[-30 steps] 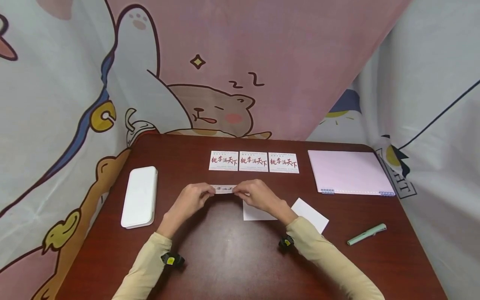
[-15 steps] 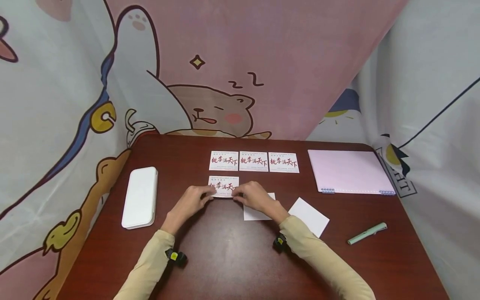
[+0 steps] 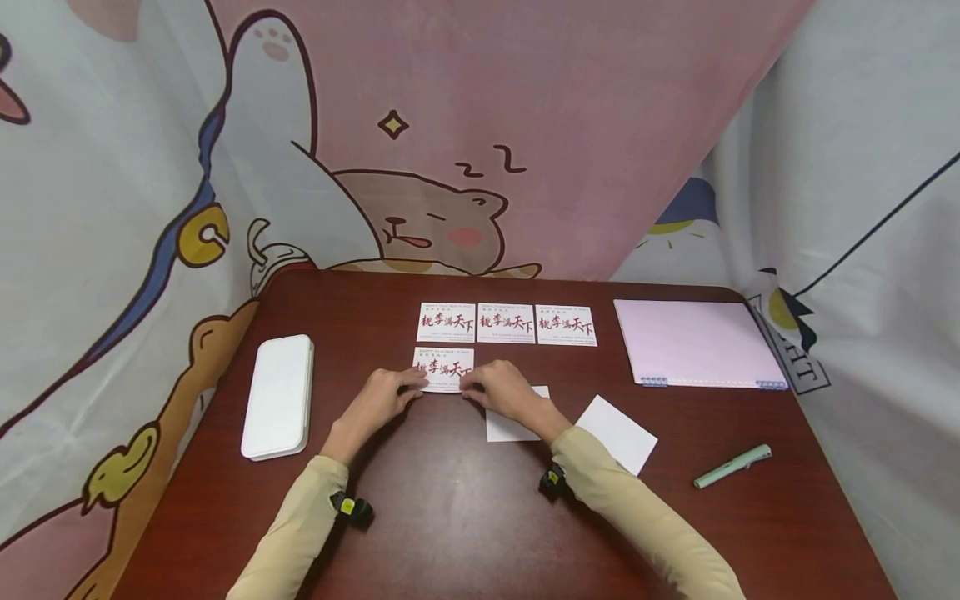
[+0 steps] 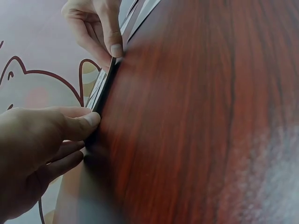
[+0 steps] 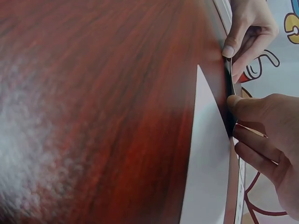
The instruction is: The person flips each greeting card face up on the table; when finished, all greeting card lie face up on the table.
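A white card with red Chinese characters (image 3: 444, 363) lies low over the table, below the left end of a row of three matching cards (image 3: 506, 323). My left hand (image 3: 380, 398) pinches its near left corner between thumb and fingers. At the near right corner, my right hand (image 3: 504, 390) pinches the same card. In both wrist views the thumbs (image 4: 88, 120) are on the card's near edge, and a dark shadow lies beneath it. Partly under my right wrist lies a blank white card (image 3: 510, 427); a second blank card (image 3: 618, 435) lies angled beside the right forearm.
A white case (image 3: 277, 396) lies at the left of the dark red table (image 3: 450, 508). To the right are a pink spiral notebook (image 3: 697, 342) and a green pen (image 3: 732, 466). Printed curtains (image 3: 585, 125) hang around the table.
Earlier the card was tilted up and looked like a thin strip; it is now laid back with its printed face showing. Both hands moved slightly left in the last half second.
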The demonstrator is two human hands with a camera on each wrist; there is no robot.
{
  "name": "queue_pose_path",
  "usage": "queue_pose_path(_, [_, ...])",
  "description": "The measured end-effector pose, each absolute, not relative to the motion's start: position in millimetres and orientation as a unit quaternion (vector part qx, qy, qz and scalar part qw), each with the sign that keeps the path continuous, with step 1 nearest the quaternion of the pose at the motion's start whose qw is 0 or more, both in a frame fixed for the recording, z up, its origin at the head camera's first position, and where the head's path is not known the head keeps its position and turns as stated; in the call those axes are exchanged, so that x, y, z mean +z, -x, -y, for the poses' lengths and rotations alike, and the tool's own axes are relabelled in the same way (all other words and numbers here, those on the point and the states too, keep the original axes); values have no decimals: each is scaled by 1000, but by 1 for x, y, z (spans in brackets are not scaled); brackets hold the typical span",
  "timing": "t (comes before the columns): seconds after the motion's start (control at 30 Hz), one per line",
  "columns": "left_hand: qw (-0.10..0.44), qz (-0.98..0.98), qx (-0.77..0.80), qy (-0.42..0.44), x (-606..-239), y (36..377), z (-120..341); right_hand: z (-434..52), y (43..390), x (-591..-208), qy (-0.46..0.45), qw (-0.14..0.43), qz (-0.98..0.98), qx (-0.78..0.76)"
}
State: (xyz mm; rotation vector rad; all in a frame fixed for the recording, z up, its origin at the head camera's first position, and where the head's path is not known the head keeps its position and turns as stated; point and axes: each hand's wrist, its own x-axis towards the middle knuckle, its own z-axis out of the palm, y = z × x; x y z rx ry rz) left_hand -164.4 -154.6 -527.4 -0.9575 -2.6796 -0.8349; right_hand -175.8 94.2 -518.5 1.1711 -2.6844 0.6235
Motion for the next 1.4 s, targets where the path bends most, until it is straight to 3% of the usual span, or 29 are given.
queue_pose_path(0.9, [71,899,-324,287,-533,165,154,-96,175,-525,-377,95,895,216])
queue_pose_path(1.2, [73,899,-317,294,-530,160,148,-103,172,-523,-378,127,883,249])
queue_pose_path(1.4, [80,897,-316,300,-519,153,133,-122,166,-509,-343,79,896,272])
